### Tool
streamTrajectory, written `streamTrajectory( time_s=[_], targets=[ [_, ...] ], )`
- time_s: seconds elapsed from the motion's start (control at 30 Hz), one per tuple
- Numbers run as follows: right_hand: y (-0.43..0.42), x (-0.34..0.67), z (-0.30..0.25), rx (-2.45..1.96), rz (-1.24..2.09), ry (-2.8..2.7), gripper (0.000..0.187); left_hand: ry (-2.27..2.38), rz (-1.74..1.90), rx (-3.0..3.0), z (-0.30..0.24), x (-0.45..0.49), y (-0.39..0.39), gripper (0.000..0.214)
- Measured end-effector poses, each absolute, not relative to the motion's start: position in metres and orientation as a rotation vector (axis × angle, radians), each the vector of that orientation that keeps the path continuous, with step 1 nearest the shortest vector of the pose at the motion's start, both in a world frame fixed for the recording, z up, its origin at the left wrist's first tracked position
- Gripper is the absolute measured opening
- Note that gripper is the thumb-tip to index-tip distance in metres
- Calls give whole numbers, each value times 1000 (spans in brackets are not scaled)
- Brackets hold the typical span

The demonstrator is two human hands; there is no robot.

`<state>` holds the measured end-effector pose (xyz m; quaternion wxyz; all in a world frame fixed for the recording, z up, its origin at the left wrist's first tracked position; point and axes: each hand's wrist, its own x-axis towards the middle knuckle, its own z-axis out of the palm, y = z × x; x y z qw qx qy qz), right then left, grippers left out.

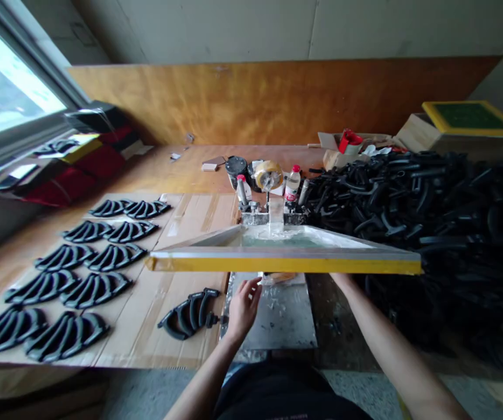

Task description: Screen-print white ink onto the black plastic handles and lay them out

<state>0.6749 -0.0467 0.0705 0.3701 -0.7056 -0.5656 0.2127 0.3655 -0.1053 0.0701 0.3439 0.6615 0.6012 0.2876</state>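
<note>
A yellow-framed printing screen [283, 263] is tilted up on its hinged clamp [269, 217] above a grey metal base plate [283, 318]. My left hand [243, 308] reaches under the screen's front edge, fingers curled near a pale piece lying on the plate; whether it grips anything is unclear. My right hand is hidden behind the screen frame; only its forearm [380, 335] shows. A small stack of black curved plastic parts [189, 314] lies just left of the plate.
Several black curved parts [89, 256] lie in rows on cardboard at left. A big heap of black parts [430, 204] fills the right. Bottles, a tape roll [268, 174] and a black tin stand behind the clamp. Another yellow screen [470, 116] rests far right.
</note>
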Motion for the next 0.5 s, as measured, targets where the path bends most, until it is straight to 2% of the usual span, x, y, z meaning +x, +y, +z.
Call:
streamTrajectory(
  time_s=[0.23, 0.37, 0.5],
  targets=[
    [-52, 550, 70, -1691, 557, -1874, 17, 1585, 503, 2099, 46, 378, -104, 42],
    [-32, 529, 72, -1656, 564, -2104, 14, 1595, 482, 2109, 41, 375, -100, 42],
    [-19, 527, 73, -1833, 548, -2105, 18, 1587, 506, 2101, 37, 374, -100, 42]
  ],
)
